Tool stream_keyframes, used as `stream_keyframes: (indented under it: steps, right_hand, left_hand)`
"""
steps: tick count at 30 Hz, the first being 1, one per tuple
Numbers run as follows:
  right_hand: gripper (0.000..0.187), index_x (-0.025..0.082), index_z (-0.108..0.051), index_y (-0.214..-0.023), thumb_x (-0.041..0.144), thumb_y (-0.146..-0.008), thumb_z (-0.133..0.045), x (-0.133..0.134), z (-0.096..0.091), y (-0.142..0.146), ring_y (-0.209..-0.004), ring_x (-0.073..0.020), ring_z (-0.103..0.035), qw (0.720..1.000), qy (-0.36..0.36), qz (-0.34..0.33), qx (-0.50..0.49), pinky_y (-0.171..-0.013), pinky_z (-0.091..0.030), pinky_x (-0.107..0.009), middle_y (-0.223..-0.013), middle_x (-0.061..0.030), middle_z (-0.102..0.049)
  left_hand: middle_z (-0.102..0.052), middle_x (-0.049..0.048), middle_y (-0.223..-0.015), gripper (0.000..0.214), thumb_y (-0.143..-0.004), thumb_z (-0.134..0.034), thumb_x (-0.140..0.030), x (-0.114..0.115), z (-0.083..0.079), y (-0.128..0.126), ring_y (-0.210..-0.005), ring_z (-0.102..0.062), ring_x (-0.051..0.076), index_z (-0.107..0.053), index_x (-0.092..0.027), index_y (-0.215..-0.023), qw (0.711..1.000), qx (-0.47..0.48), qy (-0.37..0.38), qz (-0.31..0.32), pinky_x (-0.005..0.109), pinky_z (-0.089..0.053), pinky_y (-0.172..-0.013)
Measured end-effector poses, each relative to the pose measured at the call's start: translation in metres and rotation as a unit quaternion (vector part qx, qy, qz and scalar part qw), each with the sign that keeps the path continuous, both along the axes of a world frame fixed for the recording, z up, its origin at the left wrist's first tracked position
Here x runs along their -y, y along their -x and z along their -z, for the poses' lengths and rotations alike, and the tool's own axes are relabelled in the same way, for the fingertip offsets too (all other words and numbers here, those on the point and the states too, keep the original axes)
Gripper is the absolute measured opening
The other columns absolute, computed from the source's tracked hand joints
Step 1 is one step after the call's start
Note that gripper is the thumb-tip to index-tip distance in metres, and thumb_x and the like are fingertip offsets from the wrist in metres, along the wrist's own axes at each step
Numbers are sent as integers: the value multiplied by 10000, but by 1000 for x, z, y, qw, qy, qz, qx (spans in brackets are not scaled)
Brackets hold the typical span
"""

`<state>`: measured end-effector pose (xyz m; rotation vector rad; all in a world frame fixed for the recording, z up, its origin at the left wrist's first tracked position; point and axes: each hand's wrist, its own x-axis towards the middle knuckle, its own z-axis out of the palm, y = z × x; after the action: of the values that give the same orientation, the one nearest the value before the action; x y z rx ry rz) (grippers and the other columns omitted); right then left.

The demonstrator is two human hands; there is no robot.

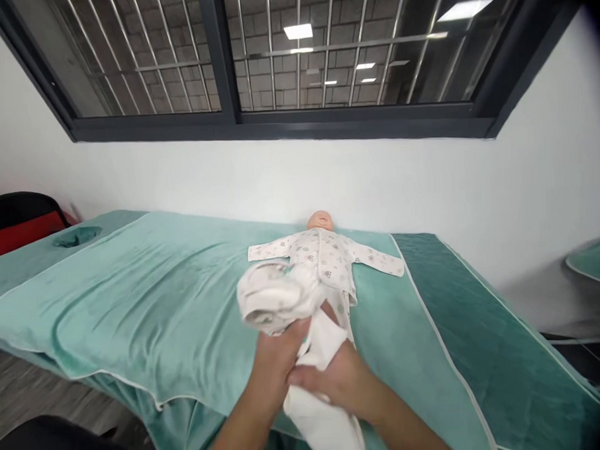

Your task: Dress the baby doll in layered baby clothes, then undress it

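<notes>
A baby doll [320, 220] lies on its back near the wall, its head at the far end. It wears a white printed baby jacket [326, 257] with both sleeves spread out sideways. Closer to me, in front of the doll's lower body, I hold a bunched white baby garment [270, 296] with a faint print. My left hand [280, 358] is closed round its lower part. My right hand [339, 376] is closed on a plain white part, which hangs down towards me. The garment is blurred, and some fingers are hidden in its folds.
The doll rests on a light green velvety cover [149, 311], wrinkled on the left, over a darker green cover [487, 316]. Behind stands a white wall [193, 180] below a barred window [286, 126]. A black chair part [61, 444] is at lower left.
</notes>
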<state>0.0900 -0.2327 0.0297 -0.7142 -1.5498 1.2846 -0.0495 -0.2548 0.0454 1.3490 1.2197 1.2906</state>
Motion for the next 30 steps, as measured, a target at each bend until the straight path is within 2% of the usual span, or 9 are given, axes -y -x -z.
stream_keyframes:
  steps: [5,9,12,15,17,19,21,24,30]
  right_hand:
    - [617,296,-492,-1386,399,-821,-717,-12,-13,-64,-1188,-275,-608,967,-26,236,87,-988,-518,-415,-1353,-76,-603]
    - [506,280,-581,-1299,393,-817,-687,-21,-25,-146,-1175,-273,-599,882,-113,411,200,-1007,-481,-397,-1337,-70,-606]
    - [519,286,-538,-1358,414,-858,-598,-27,1,-208,-1210,-287,-584,823,-92,467,309,-1037,-450,-437,-1346,-78,-603]
    - [483,247,-629,-1235,425,-786,-610,-27,48,-246,-1177,-374,-601,766,-16,419,488,-991,-460,-553,-1266,-144,-647]
    - [476,247,-644,-1195,424,-754,-612,-23,71,-245,-1256,-473,-518,661,14,458,594,-993,-336,-744,-1275,-180,-643]
    - [470,262,-585,-1274,343,-815,-531,-21,77,-222,-1403,-442,-365,608,-79,491,619,-1065,-166,-787,-1439,-153,-534]
    - [487,290,-504,-1365,320,-879,-495,-28,69,-184,-1434,-375,-337,629,-176,484,583,-1131,-149,-716,-1504,-102,-472]
    - [391,305,-534,-1299,270,-911,-506,-71,49,-124,-1400,-315,-392,715,-233,431,498,-1153,-250,-619,-1474,-74,-491]
    - [300,238,-601,-1170,225,-894,-484,-225,28,-67,-1294,-249,-490,857,-147,408,278,-1104,-401,-457,-1354,-87,-559]
  left_hand:
    - [-697,110,-1188,571,-808,-703,-476,-50,-6,-44,-1116,-647,305,-587,-224,-1307,973,108,75,191,447,-552,-917]
    - [-558,57,-1419,471,-853,-665,-405,-64,9,-28,-1321,-510,260,-566,-307,-1303,991,-10,-6,131,430,-419,-1105]
    - [-564,36,-1397,322,-933,-544,-390,-86,24,-8,-1325,-498,218,-587,-305,-1241,993,-76,-55,67,409,-357,-1149]
    - [-600,40,-1335,295,-947,-515,-401,-113,37,8,-1283,-526,206,-605,-282,-1202,989,-110,-84,44,387,-374,-1126]
    - [-620,49,-1295,289,-944,-515,-407,-133,43,13,-1248,-547,210,-621,-263,-1172,986,-131,-97,36,385,-391,-1104]
    - [-629,54,-1272,285,-943,-509,-401,-155,46,11,-1222,-560,214,-632,-253,-1153,981,-154,-114,25,389,-398,-1092]
    - [-627,53,-1275,283,-944,-500,-387,-181,45,3,-1221,-556,217,-635,-254,-1155,973,-181,-142,16,394,-399,-1089]
    - [-623,52,-1288,290,-946,-484,-361,-229,37,-20,-1246,-535,223,-631,-255,-1172,958,-217,-188,17,402,-389,-1098]
    - [-646,43,-1284,314,-951,-465,-351,-312,32,-60,-1243,-552,220,-649,-239,-1180,953,-238,-176,68,393,-400,-1103]
